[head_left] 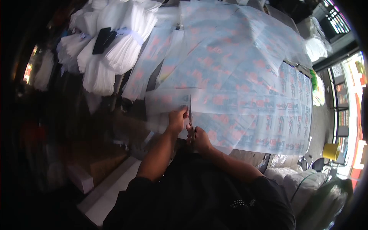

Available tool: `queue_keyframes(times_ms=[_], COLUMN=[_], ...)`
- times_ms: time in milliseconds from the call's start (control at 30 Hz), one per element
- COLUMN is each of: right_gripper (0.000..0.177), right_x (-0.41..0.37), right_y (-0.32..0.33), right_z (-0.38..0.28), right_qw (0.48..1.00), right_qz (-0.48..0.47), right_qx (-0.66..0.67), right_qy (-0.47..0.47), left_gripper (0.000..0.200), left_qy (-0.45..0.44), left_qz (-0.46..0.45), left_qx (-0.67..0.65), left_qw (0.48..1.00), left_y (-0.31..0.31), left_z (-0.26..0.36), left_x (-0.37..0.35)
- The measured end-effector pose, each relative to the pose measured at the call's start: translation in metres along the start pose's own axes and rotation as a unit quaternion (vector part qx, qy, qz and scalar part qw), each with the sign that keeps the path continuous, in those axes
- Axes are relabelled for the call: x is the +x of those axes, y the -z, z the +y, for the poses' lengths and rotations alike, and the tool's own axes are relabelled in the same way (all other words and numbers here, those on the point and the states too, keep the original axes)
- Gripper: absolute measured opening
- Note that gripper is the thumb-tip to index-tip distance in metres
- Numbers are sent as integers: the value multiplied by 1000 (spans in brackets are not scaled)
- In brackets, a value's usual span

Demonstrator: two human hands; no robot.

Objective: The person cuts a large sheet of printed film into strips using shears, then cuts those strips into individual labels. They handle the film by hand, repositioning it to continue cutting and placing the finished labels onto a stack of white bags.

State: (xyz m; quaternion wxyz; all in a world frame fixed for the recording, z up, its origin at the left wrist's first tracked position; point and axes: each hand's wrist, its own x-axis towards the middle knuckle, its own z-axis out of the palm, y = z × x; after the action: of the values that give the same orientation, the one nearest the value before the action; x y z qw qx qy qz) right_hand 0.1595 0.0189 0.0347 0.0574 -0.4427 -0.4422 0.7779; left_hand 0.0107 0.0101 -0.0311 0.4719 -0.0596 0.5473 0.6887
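Pale printed sheets (226,76) with blue and red lettering lie in overlapping layers across the table. At the near edge, my left hand (177,120) is closed on the edge of a printed sheet (163,99), just left of the scissors. My right hand (200,140) grips the scissors (190,109), their blades pointing away from me along that sheet. Whether the blades are parted is hard to make out. The part of the sheet under my left fingers is hidden.
Tied bundles of white material (122,50) stand at the back left, with a black object (103,40) on them. Wrapped white bundles (303,184) sit at the lower right, near a yellow container (330,151). A long white box (111,191) lies at the lower left.
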Motion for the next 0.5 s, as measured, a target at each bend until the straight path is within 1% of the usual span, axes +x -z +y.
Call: queue_keyframes(times_ms=[67, 100, 167, 233, 300, 333, 400, 433, 467, 500], right_gripper=[58, 58, 53, 52, 49, 49, 44, 40, 40, 39], right_x=[14, 18, 28, 39, 49, 50, 50, 39, 34, 28], right_y=[0, -2, -6, -8, -12, -11, -7, -8, -3, 5], right_z=[-7, -10, -17, -18, -14, -12, -14, -27, -30, -31], right_qw=[999, 999, 1000, 999, 995, 994, 992, 994, 993, 989], right_qz=[8, 15, -2, 2, 3, 13, 38, 48, 61, 62], right_qx=[26, 25, 30, 51, 93, 99, -28, 29, 33, 62], right_qy=[-31, -31, -8, 5, 38, 44, 119, 94, 100, 122], left_gripper=[8, 8, 7, 7, 6, 6, 7, 16, 16, 19], left_qy=[-29, -42, -43, -45, -42, -37, -41, -52, -47, -30], left_qz=[0, -2, -18, -32, -88, -99, -113, -122, -136, -82], left_qx=[17, 20, 12, 7, 19, 23, 32, -12, -9, -16], left_qw=[999, 999, 999, 998, 995, 994, 992, 991, 990, 996], left_y=[3, 4, 7, 16, 25, 28, 34, 36, 36, 27], left_z=[2, 3, 9, 10, 7, 4, 0, -2, -6, 3], left_x=[-3, -6, -8, -8, -9, -10, -11, -10, -9, -20])
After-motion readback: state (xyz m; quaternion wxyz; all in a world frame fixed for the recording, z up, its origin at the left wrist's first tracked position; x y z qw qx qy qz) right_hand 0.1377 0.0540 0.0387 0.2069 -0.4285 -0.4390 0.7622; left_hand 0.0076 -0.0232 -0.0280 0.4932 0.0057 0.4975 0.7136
